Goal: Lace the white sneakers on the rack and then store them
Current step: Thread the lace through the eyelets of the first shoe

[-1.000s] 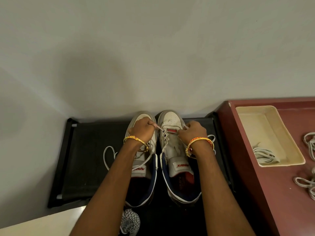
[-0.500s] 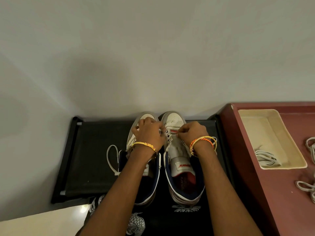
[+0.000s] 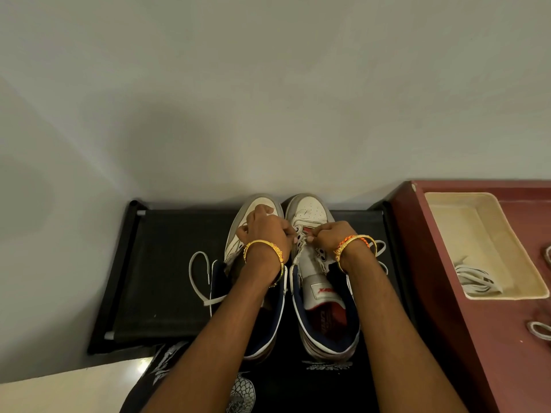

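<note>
Forearms reach in from the bottom edge, over dark printed clothing (image 3: 241, 391), and both stretch forward onto the black shoe rack (image 3: 167, 263). Two white sneakers stand side by side on the middle of that rack, toes pointing at the wall, heels toward the camera, navy linings open.

Up at the lacing, the left hand (image 3: 264, 231) lies across the left sneaker (image 3: 235, 242) and reaches over to the right sneaker (image 3: 310, 213), fingers curled tight, apparently pinching the white shoelace (image 3: 301, 236) at the lower eyelets. A gold bangle (image 3: 262, 248) circles that wrist. Right hand (image 3: 331, 236) meets it from the other side, fingers bunched and pinching the same lace, fingertips almost touching the left hand's. Gold and orange bangles (image 3: 354, 244) sit on this wrist. The sneaker's tongue (image 3: 316, 281) stands free below the hands.

Off to the left, a loose lace (image 3: 198, 275) loops across the rack fabric, trailing from the left sneaker.

On the right stands a dark red bench (image 3: 441, 293), just beside the rack. A cream tray (image 3: 489, 248) rests on it with a bundle of white laces (image 3: 474, 281) inside. More laces (image 3: 539, 329) lie at the right edge.

Beyond it all, a plain pale wall (image 3: 268, 99).
</note>
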The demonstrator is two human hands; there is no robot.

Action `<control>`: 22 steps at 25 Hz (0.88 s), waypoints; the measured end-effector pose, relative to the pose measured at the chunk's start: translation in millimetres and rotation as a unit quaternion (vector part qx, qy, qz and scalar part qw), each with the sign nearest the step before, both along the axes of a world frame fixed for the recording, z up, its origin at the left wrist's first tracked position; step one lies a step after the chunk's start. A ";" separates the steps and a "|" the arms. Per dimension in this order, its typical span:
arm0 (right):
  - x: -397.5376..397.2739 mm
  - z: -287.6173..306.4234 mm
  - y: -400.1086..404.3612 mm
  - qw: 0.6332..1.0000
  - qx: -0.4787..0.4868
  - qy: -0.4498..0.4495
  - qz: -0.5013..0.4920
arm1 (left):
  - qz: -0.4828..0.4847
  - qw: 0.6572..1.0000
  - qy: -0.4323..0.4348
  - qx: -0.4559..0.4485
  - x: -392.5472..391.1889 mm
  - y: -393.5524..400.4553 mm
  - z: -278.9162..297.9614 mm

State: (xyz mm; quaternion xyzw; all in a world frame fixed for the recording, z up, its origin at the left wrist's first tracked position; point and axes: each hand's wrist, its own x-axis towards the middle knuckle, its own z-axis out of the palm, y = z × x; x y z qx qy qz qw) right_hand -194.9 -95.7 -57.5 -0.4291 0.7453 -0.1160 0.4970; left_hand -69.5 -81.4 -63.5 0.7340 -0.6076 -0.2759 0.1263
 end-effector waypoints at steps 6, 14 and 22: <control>3.4 -4.8 0.4 0.999 -0.015 -0.033 -0.038 | -0.004 1.000 -0.007 -0.003 -2.2 -0.1 0.5; -8.5 -8.9 5.1 0.998 -0.037 0.057 -0.011 | 0.069 0.995 0.059 -0.043 24.3 2.8 21.1; -30.5 10.4 18.7 0.998 -0.053 0.026 -0.038 | 0.377 0.886 0.198 -0.182 109.9 1.0 43.4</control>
